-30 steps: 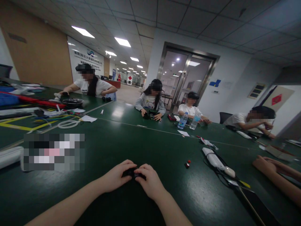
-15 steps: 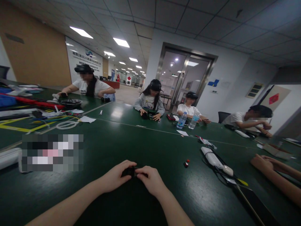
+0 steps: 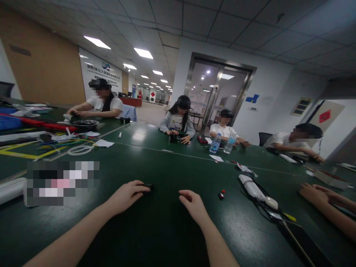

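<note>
My left hand is closed in a pinch on a small black object, which juts out past the fingertips. Its kind is too dark to make out, and the palm side of that hand is hidden. Some way to the right, my right hand hovers over or rests on the green table, thumb and fingers slightly apart with nothing visible between them. To the right of this hand lies a small red and white piece.
On the right are a white power strip, a dark flat panel and another person's hands. Two water bottles stand farther back. Cables and a blurred-out patch lie left. Several people sit around the table.
My hands have parted: the left drew back to the left with the black object, and the right let go and moved right. At far left, a co-worker's hands came together.
</note>
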`<state>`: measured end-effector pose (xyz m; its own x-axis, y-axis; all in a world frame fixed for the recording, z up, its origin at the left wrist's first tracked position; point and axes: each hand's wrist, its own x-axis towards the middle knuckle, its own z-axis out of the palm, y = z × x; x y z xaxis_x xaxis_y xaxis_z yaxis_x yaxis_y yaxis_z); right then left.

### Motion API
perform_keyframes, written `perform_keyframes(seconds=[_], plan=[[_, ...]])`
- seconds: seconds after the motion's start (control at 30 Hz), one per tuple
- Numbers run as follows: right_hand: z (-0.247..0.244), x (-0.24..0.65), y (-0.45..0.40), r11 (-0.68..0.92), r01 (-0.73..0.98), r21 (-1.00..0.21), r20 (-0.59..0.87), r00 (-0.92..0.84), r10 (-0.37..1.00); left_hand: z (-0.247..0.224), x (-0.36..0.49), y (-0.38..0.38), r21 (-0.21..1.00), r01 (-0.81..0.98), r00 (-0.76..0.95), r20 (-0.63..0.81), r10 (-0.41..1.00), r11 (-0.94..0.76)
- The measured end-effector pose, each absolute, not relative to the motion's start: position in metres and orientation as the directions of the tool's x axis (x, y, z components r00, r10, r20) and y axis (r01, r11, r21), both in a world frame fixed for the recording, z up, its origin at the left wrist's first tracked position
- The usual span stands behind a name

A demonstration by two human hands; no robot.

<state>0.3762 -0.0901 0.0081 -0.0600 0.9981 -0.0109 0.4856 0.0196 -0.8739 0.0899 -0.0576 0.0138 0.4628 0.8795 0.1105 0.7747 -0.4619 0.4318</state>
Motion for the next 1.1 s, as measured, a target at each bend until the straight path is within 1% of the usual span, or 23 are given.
perform_keyframes(seconds=[0.03, 0.1, 0.17, 0.2, 0.27, 0.37, 0.43, 0.67, 1.1], plan=[[0.008, 0.381, -0.089, 0.001, 0.477, -0.879, -0.023, -0.044, 0.999, 0.015, 0.076, -0.051, 0.414, 0.829, 0.367, 0.104, 0.924, -0.376], [0.008, 0.386, -0.087, -0.022, 0.474, -0.880, -0.041, -0.029, 0.999, 0.016, 0.048, -0.041, 0.388, 0.910, 0.131, 0.072, 0.989, -0.148], [0.007, 0.387, -0.087, -0.019, 0.473, -0.881, -0.049, -0.051, 0.998, 0.016, 0.024, -0.035, 0.357, 0.933, -0.068, 0.052, 0.996, 0.045], [0.007, 0.387, -0.087, -0.012, 0.473, -0.881, -0.049, -0.066, 0.997, 0.015, 0.015, -0.033, 0.348, 0.931, -0.139, 0.053, 0.989, 0.112], [0.006, 0.387, -0.087, -0.005, 0.478, -0.878, -0.051, -0.085, 0.995, 0.013, 0.004, -0.030, 0.337, 0.926, -0.211, 0.088, 0.974, 0.170], [0.004, 0.387, -0.087, -0.020, 0.491, -0.871, -0.069, -0.082, 0.994, 0.008, 0.003, -0.027, 0.330, 0.928, -0.226, 0.132, 0.965, 0.172], [0.004, 0.387, -0.087, -0.022, 0.497, -0.868, -0.070, -0.078, 0.994, 0.006, 0.006, -0.026, 0.331, 0.929, -0.223, 0.136, 0.965, 0.168], [0.006, 0.385, -0.089, 0.015, 0.501, -0.865, -0.033, -0.088, 0.996, 0.004, 0.006, -0.026, 0.347, 0.922, -0.228, 0.121, 0.966, 0.174], [0.005, 0.385, -0.088, 0.026, 0.504, -0.863, -0.032, -0.106, 0.994, 0.008, 0.009, -0.030, 0.352, 0.913, -0.253, 0.091, 0.963, 0.207]])
